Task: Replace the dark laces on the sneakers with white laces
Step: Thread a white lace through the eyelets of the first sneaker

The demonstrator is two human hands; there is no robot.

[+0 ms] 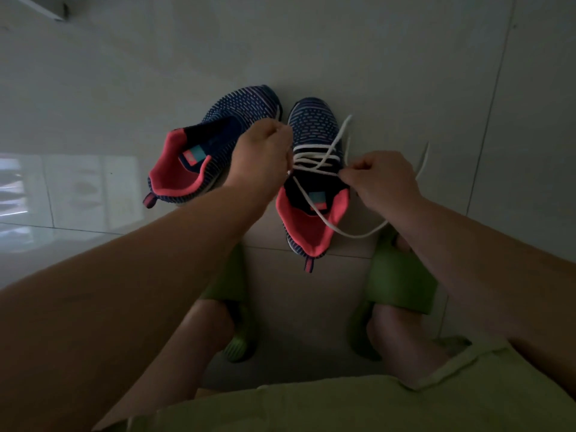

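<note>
**White lace half-threaded on right-hand sneaker, both hands pinching it**

Two navy knit sneakers with pink lining sit on a pale tiled floor [343, 42], toes toward 12 o'clock. The right-hand sneaker [314, 126] stands straight, heel at 6 o'clock. A white lace [314, 157] crosses its eyelets in several rows over the tongue. The left-hand sneaker [218, 126] lies just beside it at 9 o'clock, angled with the heel toward 7 o'clock; no lace shows across its opening.

Left hand [261, 151]: fingers curled, pinching a lace strand at the left edge of the eyelets, strand end poking out above the fist toward 12 o'clock. The hand overlaps the left-hand sneaker's side.

Right hand [380, 179]: thumb and fingers pinched on a lace strand at the right edge of the eyelets, about 3 o'clock of the tongue. One loose length runs from the lacing down across the pink lining, then loops along the floor toward 5 o'clock and up behind the right hand. Another loose end sticks up toward 1 o'clock from the lacing.

At 6 o'clock, near the sneakers: the person's feet in green slippers [402, 279], bare legs, light green shorts [374, 406]. Lighting dim, picture slightly blurred.
</note>
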